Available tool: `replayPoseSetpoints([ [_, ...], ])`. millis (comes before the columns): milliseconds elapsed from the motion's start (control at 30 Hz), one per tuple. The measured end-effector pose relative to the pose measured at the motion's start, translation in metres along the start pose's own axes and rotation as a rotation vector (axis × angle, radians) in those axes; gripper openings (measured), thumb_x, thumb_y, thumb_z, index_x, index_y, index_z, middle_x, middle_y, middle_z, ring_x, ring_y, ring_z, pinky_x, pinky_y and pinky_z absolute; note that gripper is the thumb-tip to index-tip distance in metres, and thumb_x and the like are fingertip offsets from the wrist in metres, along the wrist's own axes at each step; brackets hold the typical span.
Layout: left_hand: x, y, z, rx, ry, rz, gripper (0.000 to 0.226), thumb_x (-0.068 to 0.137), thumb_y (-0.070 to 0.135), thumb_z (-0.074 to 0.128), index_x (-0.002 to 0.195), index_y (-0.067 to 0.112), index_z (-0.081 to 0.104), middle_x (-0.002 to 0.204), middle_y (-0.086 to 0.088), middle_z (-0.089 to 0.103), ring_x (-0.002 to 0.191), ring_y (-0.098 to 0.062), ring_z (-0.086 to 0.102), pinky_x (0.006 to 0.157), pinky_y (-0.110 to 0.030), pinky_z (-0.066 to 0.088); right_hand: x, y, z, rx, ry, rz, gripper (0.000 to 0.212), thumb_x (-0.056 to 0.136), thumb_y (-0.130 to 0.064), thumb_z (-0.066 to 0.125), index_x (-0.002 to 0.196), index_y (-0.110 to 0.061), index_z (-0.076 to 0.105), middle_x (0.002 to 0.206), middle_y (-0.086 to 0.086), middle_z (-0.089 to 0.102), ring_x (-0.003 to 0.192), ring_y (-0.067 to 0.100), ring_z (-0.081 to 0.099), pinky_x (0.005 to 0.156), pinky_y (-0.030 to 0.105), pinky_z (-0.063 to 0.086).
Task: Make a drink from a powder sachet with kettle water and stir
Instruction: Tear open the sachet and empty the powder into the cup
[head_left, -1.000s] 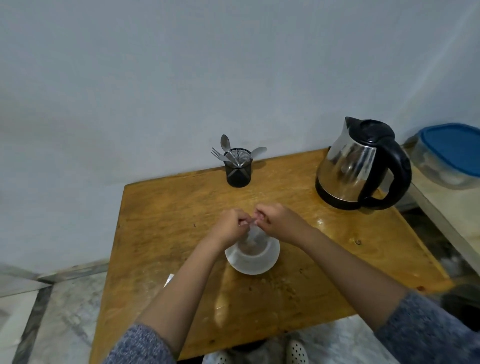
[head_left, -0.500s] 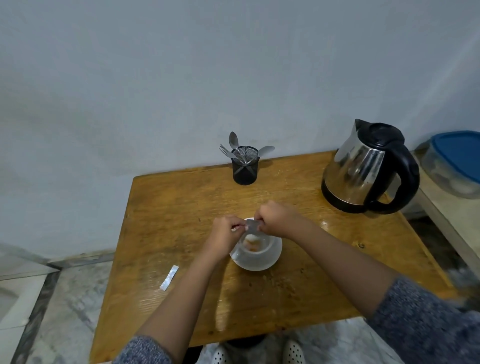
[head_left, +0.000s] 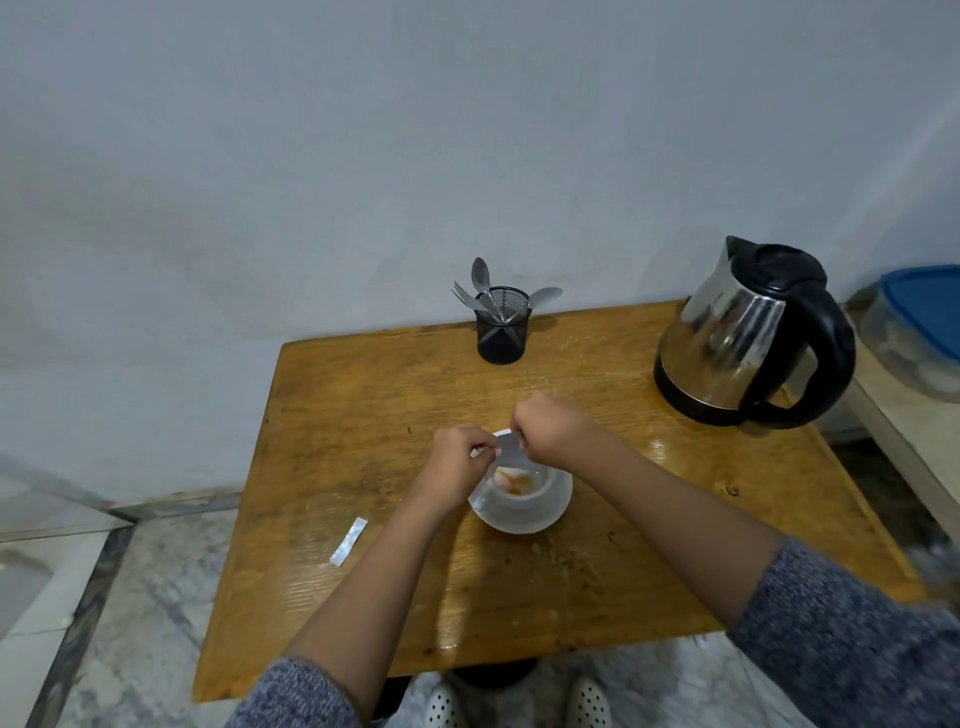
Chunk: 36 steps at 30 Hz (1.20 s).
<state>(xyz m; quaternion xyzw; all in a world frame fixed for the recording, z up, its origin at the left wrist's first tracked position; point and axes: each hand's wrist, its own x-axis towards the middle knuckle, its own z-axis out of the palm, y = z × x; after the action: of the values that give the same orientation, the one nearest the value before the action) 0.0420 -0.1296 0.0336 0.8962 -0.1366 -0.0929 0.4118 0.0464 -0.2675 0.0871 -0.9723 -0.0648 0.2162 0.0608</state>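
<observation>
On the wooden table (head_left: 363, 415), beyond the fingers and to their right, stands the steel electric kettle (head_left: 748, 338), well apart from both hands, with its black handle turned toward the person. Straight beyond the fingers, near the wall, the black mesh holder (head_left: 501, 332) keeps spoons and a fork for the later stirring. Directly under the fingers is the white cup (head_left: 524, 499), and some pale and orange powder (head_left: 511, 480) lies already at its bottom.

The left hand (head_left: 457, 462) and the right hand (head_left: 550, 428) are both closed in a pinch on the small sachet (head_left: 509, 449), which hangs between the fingertips just above the cup's rim. I judge the step in hand is emptying the sachet. To do it well, the open mouth should stay over the middle of the cup, and the fingers should press the packet downward so the last powder falls inside, not on the table. How much powder remains inside I cannot tell.

Left of the fingers and nearer to the person, a torn foil strip (head_left: 349, 540) lies at the table's edge.
</observation>
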Motion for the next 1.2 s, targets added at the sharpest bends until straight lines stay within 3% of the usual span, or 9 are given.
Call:
replayPoseSetpoints([
  [200, -0.002, -0.002, 0.003, -0.040, 0.011, -0.017, 0.014, 0.079, 0.000, 0.064, 0.089, 0.002, 0.073, 0.092, -0.017, 0.071, 0.083, -0.016, 0.058, 0.077, -0.027, 0.046, -0.001, -0.001, -0.003, 0.003, 0.004, -0.001, 0.011, 0.083, -0.013, 0.066, 0.092, -0.006, 0.068, 0.093, 0.010, 0.065, 0.076, 0.022, 0.057, 0.066, 0.031, 0.048],
  [333, -0.002, -0.001, 0.002, -0.050, 0.003, -0.047, 0.012, 0.081, 0.004, 0.063, 0.089, 0.002, 0.072, 0.093, -0.015, 0.069, 0.083, -0.016, 0.056, 0.076, -0.028, 0.044, -0.004, 0.001, -0.003, -0.020, -0.021, -0.035, 0.012, 0.087, -0.006, 0.058, 0.096, -0.004, 0.066, 0.075, 0.004, 0.054, 0.077, 0.023, 0.053, 0.065, 0.031, 0.042],
  [500, -0.004, 0.000, 0.003, -0.044, -0.009, -0.056, 0.012, 0.080, 0.007, 0.065, 0.088, 0.001, 0.072, 0.091, -0.016, 0.070, 0.079, -0.017, 0.055, 0.071, -0.027, 0.042, -0.008, 0.003, -0.007, -0.067, -0.033, -0.031, 0.017, 0.087, -0.015, 0.060, 0.101, -0.008, 0.068, 0.099, 0.009, 0.066, 0.077, 0.021, 0.056, 0.063, 0.030, 0.044],
  [600, -0.005, 0.002, 0.005, -0.054, -0.013, -0.068, 0.013, 0.081, 0.008, 0.064, 0.088, 0.000, 0.072, 0.088, -0.017, 0.069, 0.075, -0.017, 0.052, 0.063, -0.023, 0.038, -0.008, 0.006, -0.007, -0.023, -0.014, -0.037, 0.015, 0.086, -0.021, 0.064, 0.097, -0.011, 0.068, 0.094, 0.005, 0.064, 0.077, 0.021, 0.055, 0.063, 0.030, 0.042],
  [700, -0.007, 0.002, 0.003, -0.097, 0.005, -0.101, 0.012, 0.082, 0.010, 0.063, 0.086, 0.003, 0.071, 0.080, -0.010, 0.064, 0.072, -0.015, 0.051, 0.066, -0.026, 0.038, -0.010, 0.008, -0.005, 0.105, 0.010, -0.031, 0.007, 0.087, -0.015, 0.059, 0.083, -0.016, 0.064, 0.074, 0.000, 0.056, 0.072, 0.019, 0.053, 0.058, 0.027, 0.040],
  [800, -0.011, -0.003, -0.007, -0.179, 0.022, -0.145, 0.016, 0.083, 0.014, 0.061, 0.074, 0.004, 0.067, 0.068, -0.009, 0.058, 0.064, -0.014, 0.048, 0.064, -0.029, 0.039, -0.009, 0.009, -0.004, 0.350, 0.019, -0.017, 0.009, 0.087, -0.011, 0.058, 0.086, -0.018, 0.064, 0.082, 0.002, 0.059, 0.074, 0.020, 0.057, 0.056, 0.025, 0.041],
  [967, -0.028, -0.018, -0.039, -0.385, 0.131, -0.215, 0.010, 0.083, 0.011, 0.064, 0.078, 0.016, 0.070, 0.057, 0.006, 0.054, 0.049, 0.004, 0.046, 0.053, -0.013, 0.038, -0.001, -0.013, -0.011, 0.717, 0.067, -0.039, 0.024, 0.078, -0.004, 0.070, 0.090, -0.017, 0.054, 0.091, 0.016, 0.067, 0.082, 0.027, 0.066, 0.079, 0.042, 0.056],
  [1100, -0.048, -0.041, -0.062, -0.454, 0.277, -0.297, 0.008, 0.080, 0.004, 0.065, 0.077, 0.011, 0.068, 0.060, 0.000, 0.056, 0.053, -0.002, 0.047, 0.055, -0.020, 0.040, 0.013, -0.053, 0.004, 0.884, 0.166, -0.060, 0.031, 0.075, -0.002, 0.073, 0.081, -0.017, 0.046, 0.070, 0.003, 0.056, 0.061, 0.017, 0.055, 0.058, 0.031, 0.048],
  [1200, -0.070, -0.066, -0.068, -0.398, 0.354, -0.403, 0.012, 0.076, 0.000, 0.066, 0.075, 0.012, 0.065, 0.053, 0.006, 0.055, 0.044, 0.003, 0.049, 0.050, -0.014, 0.041, 0.027, -0.085, 0.032, 0.818, 0.127, -0.065, 0.029, 0.075, -0.004, 0.073, 0.071, -0.021, 0.051, 0.065, -0.003, 0.054, 0.062, 0.014, 0.054, 0.060, 0.031, 0.048],
])
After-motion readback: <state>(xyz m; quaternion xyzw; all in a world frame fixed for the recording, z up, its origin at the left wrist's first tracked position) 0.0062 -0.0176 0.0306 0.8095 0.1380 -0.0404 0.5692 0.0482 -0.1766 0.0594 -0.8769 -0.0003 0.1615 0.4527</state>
